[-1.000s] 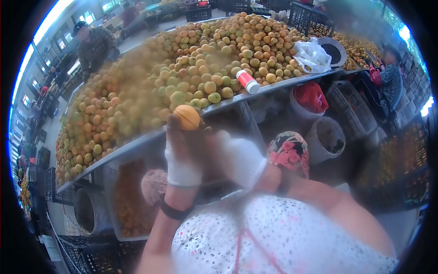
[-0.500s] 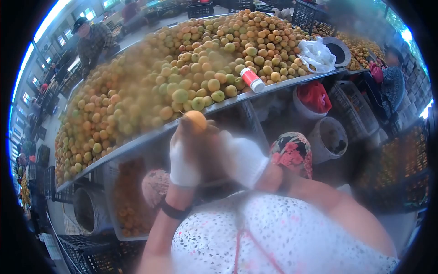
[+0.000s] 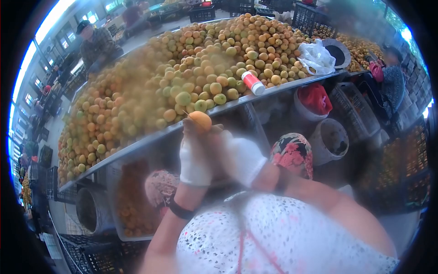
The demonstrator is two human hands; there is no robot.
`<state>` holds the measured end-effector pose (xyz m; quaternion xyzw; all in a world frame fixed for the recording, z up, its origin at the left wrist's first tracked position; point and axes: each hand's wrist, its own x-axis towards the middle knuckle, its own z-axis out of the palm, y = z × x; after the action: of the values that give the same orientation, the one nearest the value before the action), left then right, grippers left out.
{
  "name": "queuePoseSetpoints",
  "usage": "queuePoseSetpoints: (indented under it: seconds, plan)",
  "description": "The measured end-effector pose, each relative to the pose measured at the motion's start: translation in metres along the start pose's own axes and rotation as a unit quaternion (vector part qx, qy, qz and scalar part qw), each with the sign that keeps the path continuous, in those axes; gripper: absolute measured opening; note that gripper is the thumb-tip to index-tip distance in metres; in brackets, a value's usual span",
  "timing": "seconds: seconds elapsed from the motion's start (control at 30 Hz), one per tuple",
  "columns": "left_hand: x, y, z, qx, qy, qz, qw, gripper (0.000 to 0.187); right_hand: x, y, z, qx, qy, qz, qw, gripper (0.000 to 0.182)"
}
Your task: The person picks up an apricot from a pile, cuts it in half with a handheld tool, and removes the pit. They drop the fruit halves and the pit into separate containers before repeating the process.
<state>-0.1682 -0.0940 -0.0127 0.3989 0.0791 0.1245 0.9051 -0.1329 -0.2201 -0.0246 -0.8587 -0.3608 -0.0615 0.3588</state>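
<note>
An orange apricot [image 3: 200,122] sits at the fingertips of my left hand [image 3: 195,157], in front of the sorting table's metal edge. A thin pointed sliver sticks up beside the fruit; I cannot make out what it is. My right hand [image 3: 239,157] is close against the left, its fingers curled inward near the apricot. Both hands wear white gloves with brownish, stained-looking fingers. A hazy smear hides the space between the palms, so anything in the right fingers is hidden. Beyond the hands lies a large heap of apricots [image 3: 182,98], green to orange.
On the table's metal rim [image 3: 150,140] lies a red-and-white bottle [image 3: 252,82], with a white plastic bag [image 3: 316,57] farther right. Below are a white bucket [image 3: 331,140], a crate of apricots [image 3: 132,217] and a grey bucket [image 3: 90,210]. A person [image 3: 96,44] stands across the table.
The view has shifted slightly, so most things sit a little farther right. My hands remain together with the apricot at the left fingertips; the fruit shows slightly more to the right.
</note>
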Motion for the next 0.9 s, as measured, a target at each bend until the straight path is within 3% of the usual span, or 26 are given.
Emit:
queuePoseSetpoints:
  seconds: [0.2, 0.3, 0.37, 0.4, 0.47, 0.5, 0.57, 0.6, 0.67, 0.7, 0.77, 0.8, 0.87, 0.9]
  plan:
    - [0.01, 0.005, -0.02, 0.042, -0.003, 0.02, 0.999, 0.064, -0.004, 0.008, -0.007, 0.019, -0.039, 0.006, 0.999, 0.026]
    - [0.003, 0.008, -0.032, 0.07, -0.023, 0.056, 0.996, 0.056, -0.002, -0.02, -0.042, 0.169, 0.071, -0.011, 0.983, 0.029]
    - [-0.004, -0.001, -0.02, 0.126, -0.024, 0.084, 0.988, 0.048, 0.007, -0.02, -0.047, 0.188, 0.101, -0.025, 0.977, 0.028]
    - [-0.01, -0.002, -0.014, 0.224, -0.049, 0.099, 0.968, 0.048, 0.01, -0.02, -0.048, 0.207, 0.132, -0.036, 0.969, 0.028]
    - [-0.025, -0.002, 0.007, 0.377, -0.094, 0.233, 0.891, 0.05, 0.012, -0.023, -0.051, 0.205, 0.131, -0.043, 0.969, 0.028]
    - [-0.029, -0.003, 0.009, 0.377, -0.09, 0.236, 0.891, 0.05, 0.011, -0.028, -0.056, 0.226, 0.112, -0.021, 0.967, 0.026]
    - [-0.037, -0.001, 0.008, 0.281, -0.117, 0.127, 0.944, 0.054, 0.009, -0.036, -0.06, 0.248, 0.093, -0.003, 0.964, 0.025]
    - [-0.038, -0.003, 0.006, 0.282, -0.116, 0.13, 0.943, 0.054, 0.008, -0.039, -0.06, 0.241, 0.091, -0.011, 0.966, 0.023]
    - [-0.038, -0.007, -0.001, 0.151, -0.119, 0.031, 0.981, 0.048, 0.008, -0.04, -0.057, 0.234, 0.088, -0.02, 0.968, 0.021]
    - [-0.04, -0.006, -0.003, 0.151, -0.118, 0.032, 0.981, 0.048, 0.009, -0.038, -0.054, 0.186, 0.109, -0.064, 0.974, 0.02]
    - [-0.045, -0.005, -0.005, 0.015, -0.124, -0.071, 0.99, 0.042, 0.011, -0.035, -0.051, 0.138, 0.127, -0.108, 0.976, 0.019]
    - [-0.047, -0.006, -0.004, 0.014, -0.123, -0.071, 0.99, 0.042, 0.011, -0.035, -0.049, 0.117, 0.124, -0.143, 0.975, 0.018]
    - [-0.047, -0.011, -0.001, 0.096, -0.015, -0.067, 0.993, 0.037, 0.015, -0.035, -0.045, 0.099, 0.119, -0.178, 0.972, 0.018]
    - [-0.038, -0.02, -0.01, -0.005, -0.017, -0.073, 0.997, 0.037, 0.018, -0.036, -0.045, 0.123, 0.121, -0.202, 0.964, 0.02]
